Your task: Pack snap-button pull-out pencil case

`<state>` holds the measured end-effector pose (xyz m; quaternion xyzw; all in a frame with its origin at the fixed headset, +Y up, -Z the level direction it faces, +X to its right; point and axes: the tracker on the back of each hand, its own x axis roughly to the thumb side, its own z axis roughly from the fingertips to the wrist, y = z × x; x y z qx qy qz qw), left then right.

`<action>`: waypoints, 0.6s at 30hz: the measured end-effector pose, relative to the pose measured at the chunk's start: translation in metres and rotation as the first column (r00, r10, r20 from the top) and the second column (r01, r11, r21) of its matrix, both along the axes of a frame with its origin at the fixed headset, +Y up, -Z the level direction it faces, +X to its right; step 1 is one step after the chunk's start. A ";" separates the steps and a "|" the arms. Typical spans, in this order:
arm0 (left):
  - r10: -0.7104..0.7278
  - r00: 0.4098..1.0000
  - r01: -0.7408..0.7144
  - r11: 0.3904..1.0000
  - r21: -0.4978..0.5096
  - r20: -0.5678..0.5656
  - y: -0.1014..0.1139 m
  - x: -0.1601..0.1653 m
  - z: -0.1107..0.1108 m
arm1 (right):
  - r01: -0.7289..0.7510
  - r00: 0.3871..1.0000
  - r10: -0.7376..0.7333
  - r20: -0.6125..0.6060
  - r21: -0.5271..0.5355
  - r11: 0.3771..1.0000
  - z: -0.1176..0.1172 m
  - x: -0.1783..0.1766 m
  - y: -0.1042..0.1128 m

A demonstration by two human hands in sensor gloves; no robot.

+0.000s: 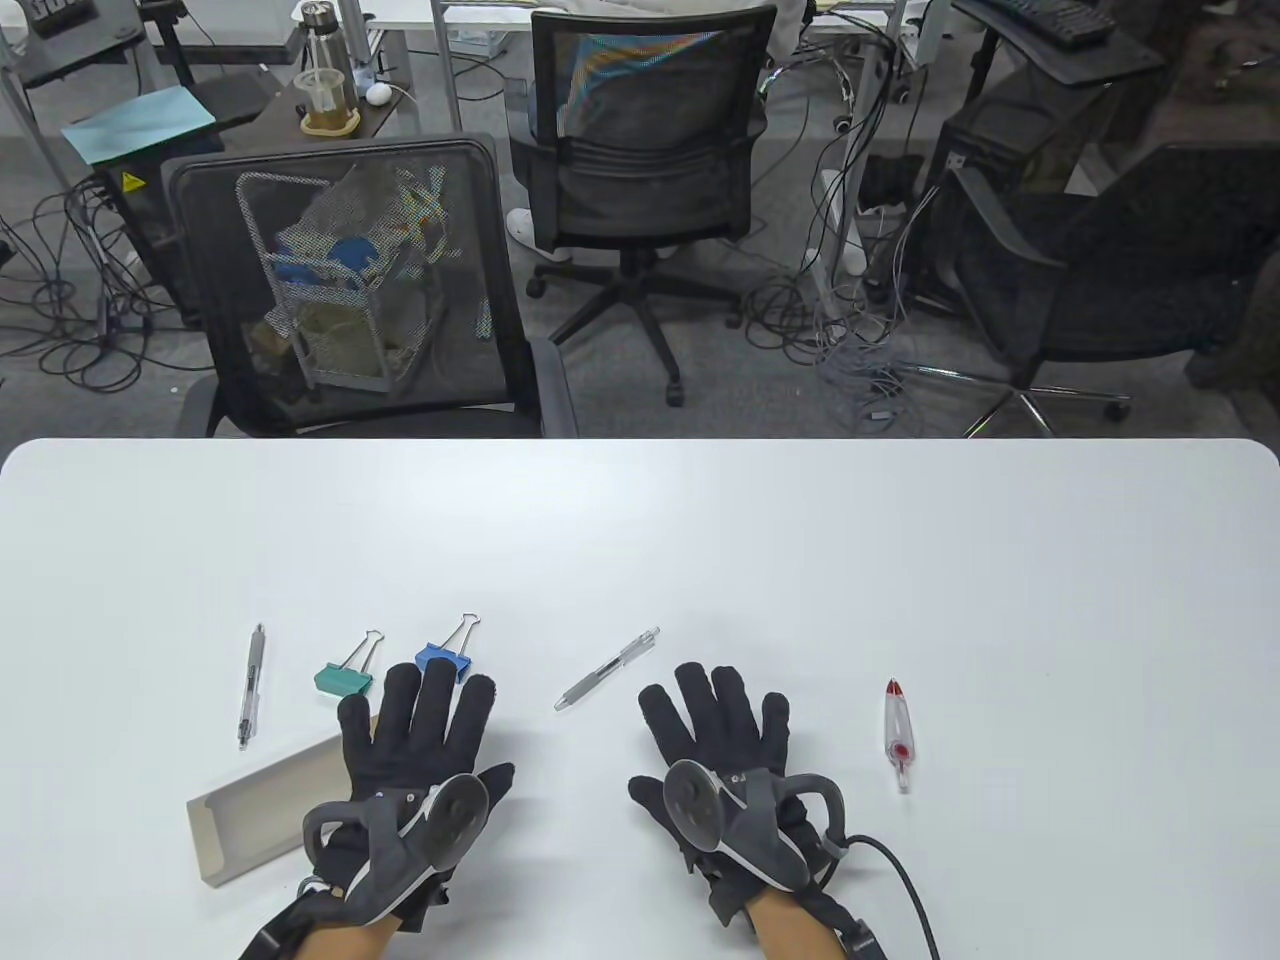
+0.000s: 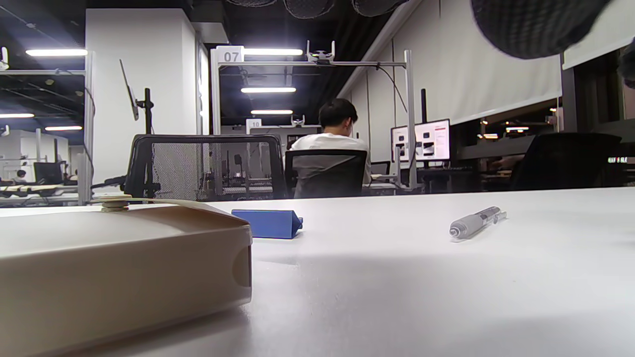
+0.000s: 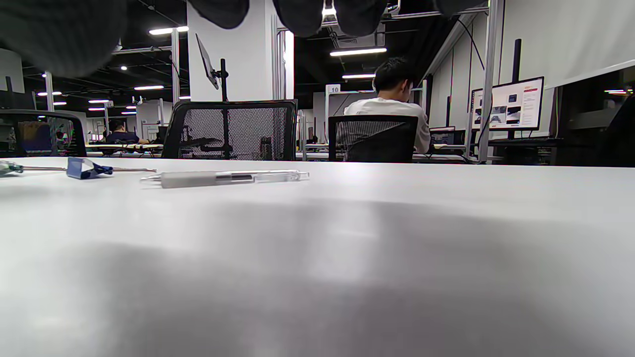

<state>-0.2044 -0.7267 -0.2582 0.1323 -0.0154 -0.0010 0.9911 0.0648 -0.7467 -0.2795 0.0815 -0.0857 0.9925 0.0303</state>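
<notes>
The beige pencil case (image 1: 262, 806) lay closed at about eight o'clock on the table, its long side slanted, the left hand (image 1: 420, 760) resting partly over its near-right end. In the left wrist view a round snap button (image 2: 115, 203) showed on its top face. Both hands lay flat, fingers spread, palms down, gripping nothing; the right hand (image 1: 725, 750) rested on bare table at about five o'clock.

Around the case lay what was probably to go in: a silver pen (image 1: 251, 685) at nine o'clock of it, a green binder clip (image 1: 345, 678) and a blue binder clip (image 1: 443, 660) just beyond the left fingertips, a grey gel pen (image 1: 607, 669) between the hands at twelve o'clock, and a red-tipped clear pen (image 1: 898, 735) well off at three o'clock.

Nothing looked packed yet. To open the case well, the left hand should probably pin the sleeve while the right undoes the snap and draws the tray straight out along its length, not twisting it.

The white table (image 1: 900, 540) was smooth and glossy, so loose pens could roll. Beyond it stood mesh office chairs (image 1: 340, 290), tangled floor cables and, in the wrist views, a seated person (image 3: 392, 99) at monitors.
</notes>
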 end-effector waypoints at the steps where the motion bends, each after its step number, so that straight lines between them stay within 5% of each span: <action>1: 0.000 1.000 0.000 1.000 0.000 0.000 0.000 0.000 0.000 | 0.000 1.000 0.000 -0.001 0.001 1.000 0.000 0.000 0.000; 11: -0.019 1.000 0.018 0.999 -0.042 -0.020 0.002 -0.002 -0.002 | 0.007 1.000 -0.007 -0.004 -0.001 1.000 0.000 0.000 0.001; 18: -0.010 0.999 -0.001 0.976 -0.220 -0.050 0.016 -0.030 -0.003 | 0.008 1.000 -0.008 -0.002 -0.014 1.000 0.000 -0.001 0.000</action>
